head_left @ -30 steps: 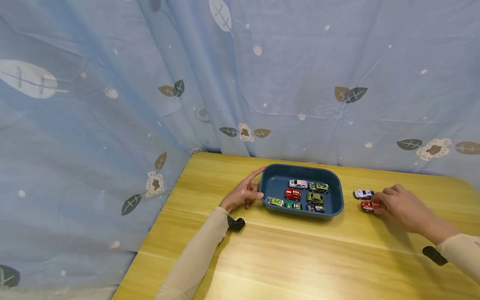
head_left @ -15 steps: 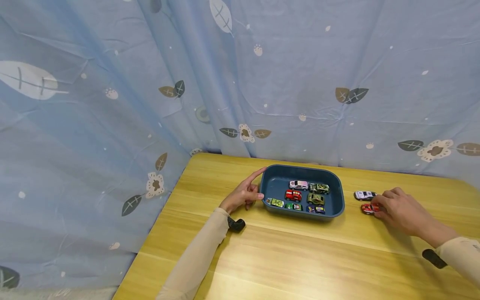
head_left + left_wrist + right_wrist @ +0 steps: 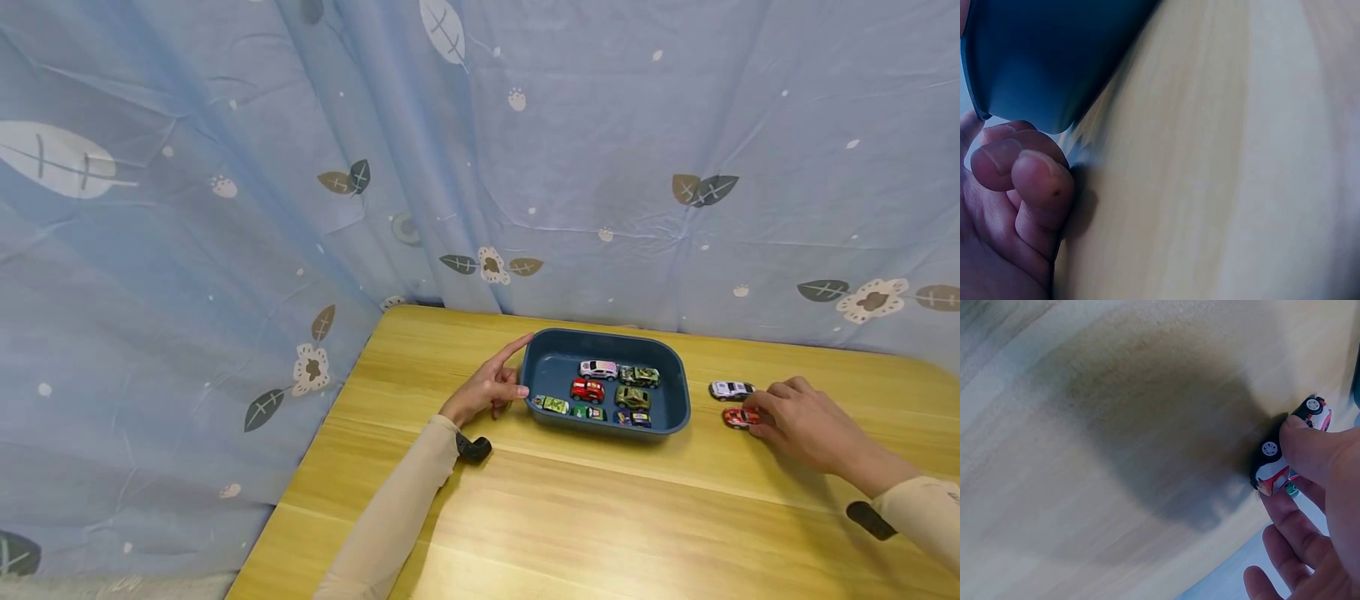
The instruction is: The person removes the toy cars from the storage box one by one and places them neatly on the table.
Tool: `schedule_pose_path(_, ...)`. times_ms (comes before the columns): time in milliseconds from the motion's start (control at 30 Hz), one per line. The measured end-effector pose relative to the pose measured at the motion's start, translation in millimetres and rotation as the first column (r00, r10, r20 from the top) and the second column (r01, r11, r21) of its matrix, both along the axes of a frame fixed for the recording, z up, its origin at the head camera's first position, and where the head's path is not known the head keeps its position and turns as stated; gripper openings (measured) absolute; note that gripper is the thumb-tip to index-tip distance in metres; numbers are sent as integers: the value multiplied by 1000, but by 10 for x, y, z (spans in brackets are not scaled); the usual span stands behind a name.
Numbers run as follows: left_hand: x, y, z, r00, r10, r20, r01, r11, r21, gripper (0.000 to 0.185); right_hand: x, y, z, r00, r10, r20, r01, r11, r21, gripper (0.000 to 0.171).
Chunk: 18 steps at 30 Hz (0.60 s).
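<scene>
Blue leaf-printed curtains hang behind a yellow wooden table, where a dark blue tray holds seven toy cars in rows. At the tray's left end the left hand rests with its index finger stretched along the rim and its other fingers curled, gripping nothing. To the right of the tray, the right hand pinches a red toy car on the tabletop, just in front of a white toy car.
</scene>
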<state>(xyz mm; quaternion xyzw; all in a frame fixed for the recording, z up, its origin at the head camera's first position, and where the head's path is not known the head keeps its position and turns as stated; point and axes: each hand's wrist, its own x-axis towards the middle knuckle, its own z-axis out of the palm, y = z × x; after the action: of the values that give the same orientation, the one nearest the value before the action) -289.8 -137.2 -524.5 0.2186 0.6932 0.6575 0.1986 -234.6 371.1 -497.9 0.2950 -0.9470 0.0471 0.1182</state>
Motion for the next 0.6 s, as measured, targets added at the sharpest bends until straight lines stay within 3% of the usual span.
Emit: schedule_pose_path(600, -13, -2, -5, 1000, -3, -6, 2, 1000, -11, 88, 17, 14, -45, 994, 29, -107, -38, 996, -85, 51)
